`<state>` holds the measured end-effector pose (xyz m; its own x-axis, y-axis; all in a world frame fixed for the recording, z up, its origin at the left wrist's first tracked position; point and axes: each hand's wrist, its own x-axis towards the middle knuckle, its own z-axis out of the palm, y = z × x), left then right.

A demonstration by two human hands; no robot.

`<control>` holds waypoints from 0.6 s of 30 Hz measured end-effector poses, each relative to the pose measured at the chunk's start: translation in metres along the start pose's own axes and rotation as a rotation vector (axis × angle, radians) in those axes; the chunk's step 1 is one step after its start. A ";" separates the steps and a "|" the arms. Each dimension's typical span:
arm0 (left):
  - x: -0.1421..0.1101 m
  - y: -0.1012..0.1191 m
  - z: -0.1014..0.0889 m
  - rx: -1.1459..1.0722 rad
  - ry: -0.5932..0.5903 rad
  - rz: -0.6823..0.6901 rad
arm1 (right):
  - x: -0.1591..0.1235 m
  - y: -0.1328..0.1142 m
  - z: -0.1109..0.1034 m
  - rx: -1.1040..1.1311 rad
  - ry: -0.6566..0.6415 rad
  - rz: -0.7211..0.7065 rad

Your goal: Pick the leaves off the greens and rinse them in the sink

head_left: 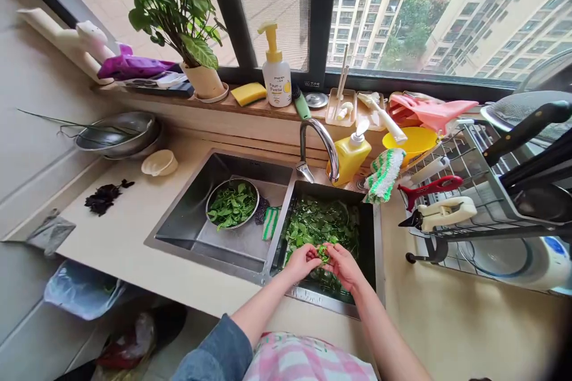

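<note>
Over the right sink basin (379,250), my left hand (302,262) and my right hand (343,265) come together around a small bunch of leafy greens (322,254). The fingertips of both hands are closed on the leaves. Below them, many loose green leaves (319,223) float in water that fills the basin. In the left basin (179,223) stands a round metal bowl (258,205) heaped with more greens (232,203). Beside that bowl lie a green-and-white striped sponge (270,222) and a dark scouring pad (260,211).
A chrome faucet (322,131) rises behind the basins, next to a yellow soap bottle (353,158). On the right, a wire rack (482,190) holds knives and scissors. Pans (118,134), a cream bowl (159,162) and dark wood-ear-like pieces (103,198) are on the left counter.
</note>
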<state>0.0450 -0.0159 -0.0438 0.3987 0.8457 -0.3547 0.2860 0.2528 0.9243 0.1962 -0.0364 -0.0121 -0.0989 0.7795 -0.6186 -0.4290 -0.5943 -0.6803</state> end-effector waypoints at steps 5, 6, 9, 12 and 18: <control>-0.010 0.006 -0.022 -0.073 0.079 0.040 | 0.006 0.000 0.019 -0.080 0.052 -0.065; -0.012 0.007 -0.024 -0.074 0.122 0.080 | 0.006 0.000 0.022 -0.096 0.046 -0.070; -0.014 0.009 -0.028 -0.083 0.176 0.114 | 0.005 0.000 0.027 -0.168 -0.031 -0.067; -0.016 0.010 -0.031 -0.202 0.207 0.016 | 0.006 0.003 0.023 -0.427 0.006 -0.086; -0.022 0.017 -0.034 -0.445 0.309 -0.134 | 0.004 0.008 0.009 -0.930 0.243 -0.474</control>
<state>0.0112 -0.0143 -0.0151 0.0907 0.8742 -0.4769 -0.1053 0.4847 0.8683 0.1838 -0.0361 -0.0167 0.1238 0.9710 -0.2046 0.4864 -0.2391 -0.8404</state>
